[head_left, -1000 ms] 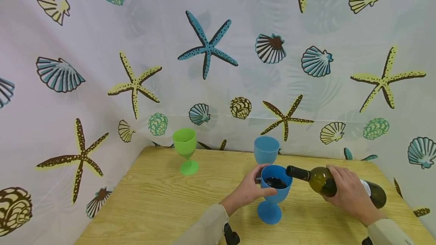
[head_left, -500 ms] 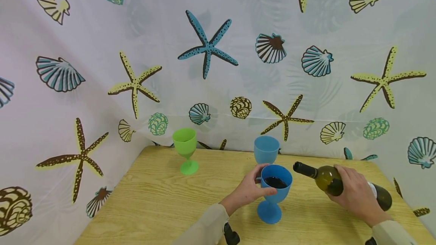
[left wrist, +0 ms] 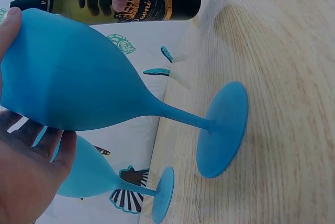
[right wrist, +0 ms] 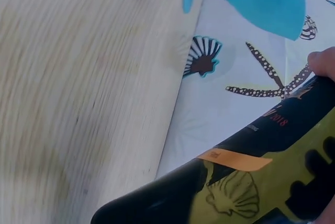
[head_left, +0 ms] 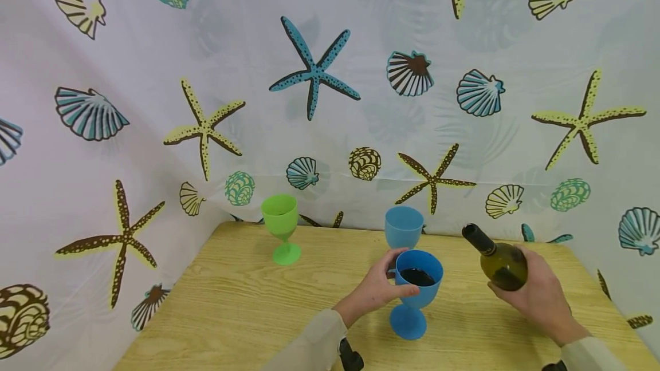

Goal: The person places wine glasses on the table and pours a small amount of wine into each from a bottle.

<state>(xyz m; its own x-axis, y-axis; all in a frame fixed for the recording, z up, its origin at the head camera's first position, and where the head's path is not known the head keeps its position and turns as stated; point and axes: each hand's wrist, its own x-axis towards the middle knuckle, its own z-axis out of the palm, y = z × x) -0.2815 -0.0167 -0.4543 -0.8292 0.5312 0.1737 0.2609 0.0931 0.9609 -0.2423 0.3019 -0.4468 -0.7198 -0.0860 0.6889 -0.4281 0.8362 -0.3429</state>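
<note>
My left hand (head_left: pixel 378 288) grips the bowl of a blue goblet (head_left: pixel 420 298), thumb on the near side and fingers round the far side. The goblet stands upright on the wooden table and holds dark liquid (head_left: pixel 416 277). To its right, my right hand (head_left: pixel 543 296) holds a green glass wine bottle (head_left: pixel 505 268) round its body. The bottle is tilted, its open mouth pointing up and left, apart from the goblet. The left wrist view shows the bottle's black label (left wrist: pixel 149 4). In the right wrist view only the fingertips (right wrist: pixel 324 63) of that hand show.
A light blue goblet (head_left: pixel 404 227) stands just behind the held one, its stem hidden in the head view. Farther left at the back is a green goblet (head_left: pixel 280 222). A curtain (head_left: pixel 340 130) printed with shells and starfish hangs along the wooden table's (head_left: pixel 247 302) back and sides.
The bottle's neck has moved away from the goblet's rim, rightward and up, and the bottle has turned more upright in my right hand. My left hand and the goblet have stayed put.
</note>
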